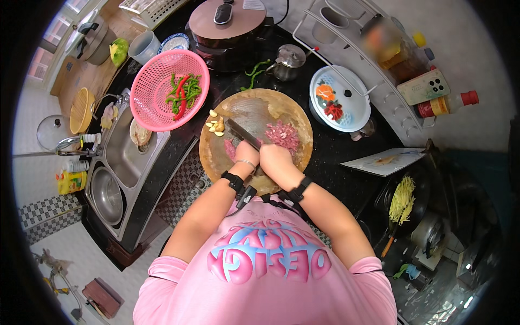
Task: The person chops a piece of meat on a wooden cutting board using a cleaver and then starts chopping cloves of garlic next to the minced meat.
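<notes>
My right hand point(277, 154) is closed around the handle end of a kitchen knife point(243, 132). Its dark blade points up and left across a round wooden chopping board point(256, 106). Right beside it, my left hand point(246, 155) rests close against the blade over the board; its fingers are hidden, so I cannot tell what they hold. A strip of raw meat point(230, 150) shows at the left hand's outer side. Beyond my right hand lies a heap of chopped raw meat point(282, 136). Several peeled garlic cloves point(215, 126) sit at the board's left edge.
Left of the board, a pink plastic colander point(145, 87) holds green and red chili peppers point(183, 95) by a steel sink point(124, 156). An electric cooker point(227, 24) and a small steel pot point(289, 61) stand behind. Rightward are a lidded enamel basin point(341, 109) and a wok with shredded vegetable point(402, 199).
</notes>
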A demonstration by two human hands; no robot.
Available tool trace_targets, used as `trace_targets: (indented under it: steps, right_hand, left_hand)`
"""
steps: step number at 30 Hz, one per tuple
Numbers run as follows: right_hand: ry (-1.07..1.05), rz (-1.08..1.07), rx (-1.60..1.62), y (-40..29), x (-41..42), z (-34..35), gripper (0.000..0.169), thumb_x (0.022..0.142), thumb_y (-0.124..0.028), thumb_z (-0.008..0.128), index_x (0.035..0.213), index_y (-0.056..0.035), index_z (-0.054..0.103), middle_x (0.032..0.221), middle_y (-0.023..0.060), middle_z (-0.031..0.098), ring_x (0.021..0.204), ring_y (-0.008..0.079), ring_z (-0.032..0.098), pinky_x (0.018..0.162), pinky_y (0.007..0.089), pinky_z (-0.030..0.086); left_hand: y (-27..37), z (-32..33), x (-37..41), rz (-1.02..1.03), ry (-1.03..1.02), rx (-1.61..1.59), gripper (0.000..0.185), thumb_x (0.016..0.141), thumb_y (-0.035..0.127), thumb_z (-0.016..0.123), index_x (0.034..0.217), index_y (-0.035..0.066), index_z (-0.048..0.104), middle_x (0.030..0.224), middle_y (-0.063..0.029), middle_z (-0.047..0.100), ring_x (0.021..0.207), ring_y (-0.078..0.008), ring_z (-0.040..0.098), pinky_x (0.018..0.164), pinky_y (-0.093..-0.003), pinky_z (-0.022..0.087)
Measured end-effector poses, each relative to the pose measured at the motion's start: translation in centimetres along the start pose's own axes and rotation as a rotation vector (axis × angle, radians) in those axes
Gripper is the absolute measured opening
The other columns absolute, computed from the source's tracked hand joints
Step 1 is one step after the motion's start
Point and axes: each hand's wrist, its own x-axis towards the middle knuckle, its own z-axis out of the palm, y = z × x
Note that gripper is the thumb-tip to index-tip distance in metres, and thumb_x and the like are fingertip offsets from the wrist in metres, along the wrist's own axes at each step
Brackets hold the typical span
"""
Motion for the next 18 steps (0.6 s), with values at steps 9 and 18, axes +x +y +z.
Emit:
trace_targets:
  steps: [9,18]
  right_hand:
    - [0.198,0.091,0.059,3.3,-1.6,-2.4,0.032,0.092,-0.027,0.056,0.079,0.0000,0.068,0.071,0.0241,0.065,0.069,0.0421,0.064,0.063,0.0499,0.053]
    - [-0.093,0.061,-0.062,2.5,-7.6,-1.3,0.020,0.086,-0.011,0.051,0.084,0.0003,0.068,0.074,0.0210,0.068,0.069,0.0355,0.069,0.061,0.0443,0.056]
  left_hand:
    - [-2.4,1.0,0.3,-0.168,-0.041,-0.282,0.019,0.077,0.015,0.069,0.079,-0.002,0.061,0.072,-0.0198,0.065,0.072,-0.0335,0.066,0.068,-0.0397,0.052]
    - [0.0,-0.2,-0.9,-0.067,0.021,-0.011,0.020,0.078,0.012,0.066,0.092,-0.003,0.065,0.090,-0.0258,0.066,0.086,-0.0417,0.064,0.077,-0.0437,0.051]
